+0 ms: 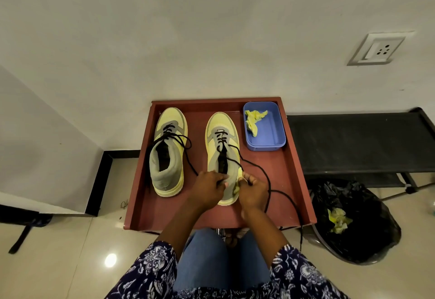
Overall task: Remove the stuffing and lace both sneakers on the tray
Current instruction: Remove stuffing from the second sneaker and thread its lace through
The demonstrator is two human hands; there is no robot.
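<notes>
— Sneakers, both on the tray [292, 181]: where exactly?
— Side by side, toes toward the wall. Left sneaker [168, 150] sits apart, its black lace loose and trailing over its left side. Right sneaker [222, 148] is laced through the lower eyelets only.
— And the hands?
— Both at the right sneaker's heel. Left hand [208, 189] has its fingers curled at the collar, its grip closed on the edge. Right hand [251, 192] pinches a bit of yellow stuffing [239, 182] at the collar.
— The lace [266, 176]?
— It loops out from the right sneaker, passes the right wrist and hangs over the tray's near edge.
— Anything else?
— A blue tub [270, 133] in the tray's far right corner holds crumpled yellow paper [254, 119]. More lies in the black-lined bin [360, 223] on the floor, right of the tray.
</notes>
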